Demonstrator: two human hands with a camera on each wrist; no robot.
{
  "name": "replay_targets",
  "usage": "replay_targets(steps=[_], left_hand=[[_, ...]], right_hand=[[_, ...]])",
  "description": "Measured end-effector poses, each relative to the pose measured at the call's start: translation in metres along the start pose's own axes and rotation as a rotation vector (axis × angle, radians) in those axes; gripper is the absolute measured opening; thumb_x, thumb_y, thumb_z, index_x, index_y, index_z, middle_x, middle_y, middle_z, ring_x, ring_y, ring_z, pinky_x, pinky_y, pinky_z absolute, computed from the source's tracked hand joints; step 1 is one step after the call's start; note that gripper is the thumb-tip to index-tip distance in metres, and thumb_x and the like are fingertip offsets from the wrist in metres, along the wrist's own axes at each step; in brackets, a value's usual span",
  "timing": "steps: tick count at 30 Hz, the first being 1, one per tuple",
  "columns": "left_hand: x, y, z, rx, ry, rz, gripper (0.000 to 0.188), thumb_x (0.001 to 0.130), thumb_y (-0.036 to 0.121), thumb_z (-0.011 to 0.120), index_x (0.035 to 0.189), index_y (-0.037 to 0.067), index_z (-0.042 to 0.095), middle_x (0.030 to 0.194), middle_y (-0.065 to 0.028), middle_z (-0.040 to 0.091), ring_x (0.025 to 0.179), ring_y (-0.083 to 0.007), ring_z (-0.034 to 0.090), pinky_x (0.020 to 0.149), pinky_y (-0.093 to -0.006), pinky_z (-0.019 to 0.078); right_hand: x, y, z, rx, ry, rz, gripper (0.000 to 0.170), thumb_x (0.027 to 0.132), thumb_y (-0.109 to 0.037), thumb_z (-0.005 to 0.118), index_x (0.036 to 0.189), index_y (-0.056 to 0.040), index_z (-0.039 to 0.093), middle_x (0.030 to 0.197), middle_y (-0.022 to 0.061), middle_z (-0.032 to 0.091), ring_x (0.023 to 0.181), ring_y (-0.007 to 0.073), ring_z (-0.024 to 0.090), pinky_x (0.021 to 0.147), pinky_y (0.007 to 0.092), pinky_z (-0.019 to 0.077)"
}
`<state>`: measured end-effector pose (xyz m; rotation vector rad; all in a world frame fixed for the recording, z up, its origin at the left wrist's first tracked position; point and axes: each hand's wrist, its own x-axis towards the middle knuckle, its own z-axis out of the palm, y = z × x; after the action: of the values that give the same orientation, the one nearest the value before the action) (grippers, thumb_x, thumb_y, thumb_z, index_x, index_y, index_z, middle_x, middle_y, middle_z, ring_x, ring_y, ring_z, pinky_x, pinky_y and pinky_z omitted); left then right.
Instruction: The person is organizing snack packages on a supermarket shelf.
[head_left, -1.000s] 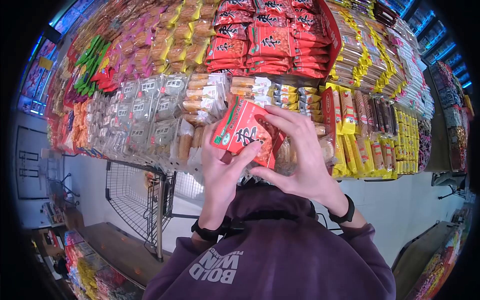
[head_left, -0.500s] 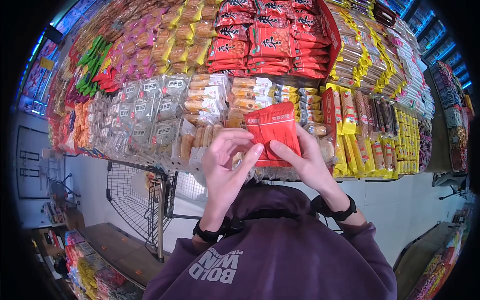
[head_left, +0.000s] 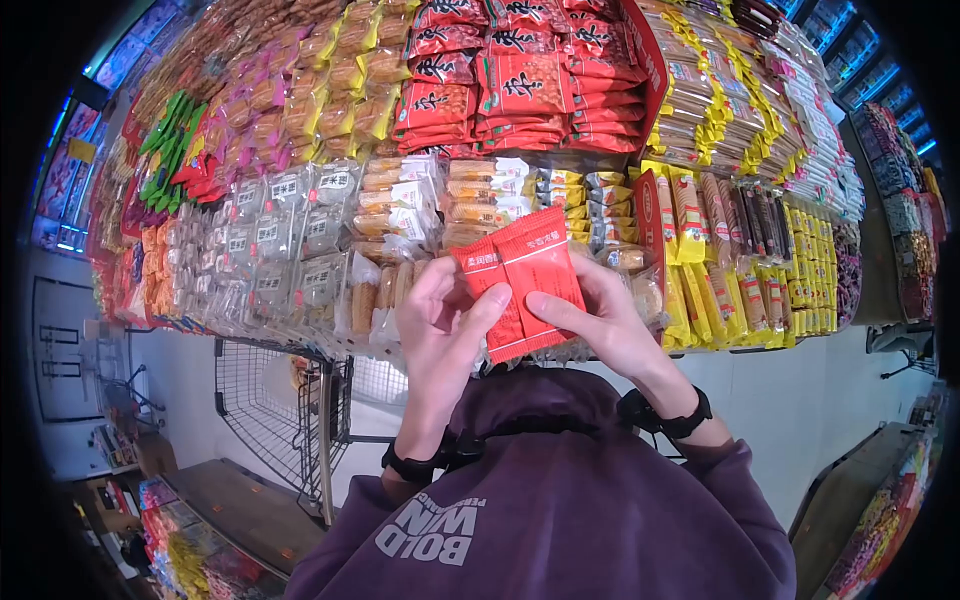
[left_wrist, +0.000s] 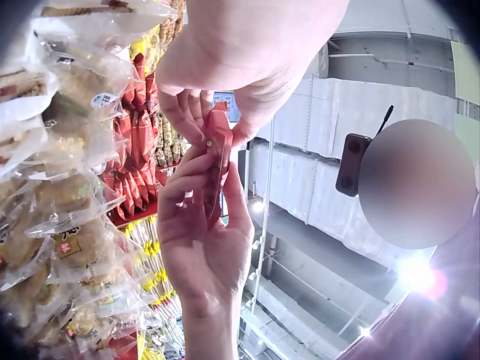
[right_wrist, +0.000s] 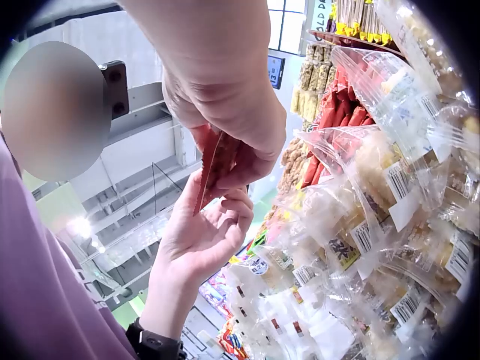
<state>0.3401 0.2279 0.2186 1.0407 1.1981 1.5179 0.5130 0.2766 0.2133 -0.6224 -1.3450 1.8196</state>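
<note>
The red packet (head_left: 540, 270) is held up before the clear-bagged snacks (head_left: 325, 280), pinched by both the left hand (head_left: 437, 315) and right hand (head_left: 610, 320), thumbs on its near face. It looks light, its film pliable and probably slick; contents might crush, so lightly gripping the edges seems safest.
</note>
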Motion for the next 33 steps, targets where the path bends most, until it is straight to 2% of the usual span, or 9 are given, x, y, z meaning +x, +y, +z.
replay_targets(steps=[5, 11, 15, 18, 24, 33], left_hand=[[0.001, 0.000, 0.000, 0.036, -0.005, 0.006, 0.029, 0.086, 0.000, 0.071, 0.112, -0.005, 0.058, 0.098, -0.0083, 0.068, 0.085, -0.0072, 0.063, 0.074, -0.0217, 0.0492], [0.001, -0.002, 0.002, 0.042, -0.028, 0.045, 0.029, 0.086, 0.000, 0.071, 0.111, -0.004, 0.057, 0.098, -0.0078, 0.067, 0.085, -0.0071, 0.062, 0.074, -0.0215, 0.0484], [-0.001, -0.002, 0.001, 0.010, 0.021, 0.029, 0.029, 0.088, 0.004, 0.070, 0.113, -0.004, 0.056, 0.095, -0.0053, 0.064, 0.080, -0.0057, 0.058, 0.071, -0.0213, 0.0462], [-0.002, 0.000, 0.004, -0.009, 0.096, 0.031, 0.023, 0.090, 0.008, 0.069, 0.108, -0.003, 0.059, 0.089, -0.0025, 0.062, 0.077, -0.0042, 0.054, 0.069, -0.0205, 0.0432], [-0.004, -0.011, -0.007, 0.034, 0.158, 0.049, 0.009, 0.093, 0.008, 0.066, 0.091, -0.001, 0.064, 0.081, 0.0023, 0.060, 0.075, -0.0022, 0.051, 0.069, -0.0190, 0.0406], [-0.004, -0.015, -0.003, -0.015, 0.209, 0.072, 0.005, 0.094, 0.004, 0.065, 0.094, 0.000, 0.064, 0.085, 0.0028, 0.059, 0.075, -0.0016, 0.051, 0.070, -0.0188, 0.0418]], right_hand=[[-0.001, 0.004, 0.003, -0.028, 0.012, -0.041, 0.042, 0.092, -0.011, 0.069, 0.130, -0.0011, 0.054, 0.114, 0.0038, 0.065, 0.100, 0.0067, 0.060, 0.086, 0.0256, 0.0510], [-0.004, 0.005, 0.001, -0.035, 0.043, 0.068, 0.045, 0.090, -0.012, 0.072, 0.130, -0.0018, 0.053, 0.109, 0.0019, 0.066, 0.093, 0.0036, 0.060, 0.076, 0.0218, 0.0516], [-0.005, 0.002, 0.000, -0.033, 0.046, 0.068, 0.047, 0.088, -0.010, 0.072, 0.130, -0.0002, 0.053, 0.108, 0.0026, 0.067, 0.094, 0.0047, 0.060, 0.080, 0.0233, 0.0510], [-0.004, -0.001, 0.001, -0.009, 0.028, 0.061, 0.046, 0.086, -0.007, 0.071, 0.128, 0.0014, 0.054, 0.107, 0.0032, 0.067, 0.094, 0.0058, 0.060, 0.084, 0.0251, 0.0504], [-0.004, 0.000, -0.002, -0.079, -0.046, 0.086, 0.042, 0.084, -0.006, 0.071, 0.123, 0.0021, 0.057, 0.106, 0.0040, 0.066, 0.096, 0.0072, 0.059, 0.087, 0.0273, 0.0497], [-0.004, 0.000, -0.002, -0.065, -0.040, 0.075, 0.045, 0.086, -0.012, 0.075, 0.125, 0.0007, 0.058, 0.107, 0.0036, 0.067, 0.097, 0.0072, 0.059, 0.088, 0.0276, 0.0496]])
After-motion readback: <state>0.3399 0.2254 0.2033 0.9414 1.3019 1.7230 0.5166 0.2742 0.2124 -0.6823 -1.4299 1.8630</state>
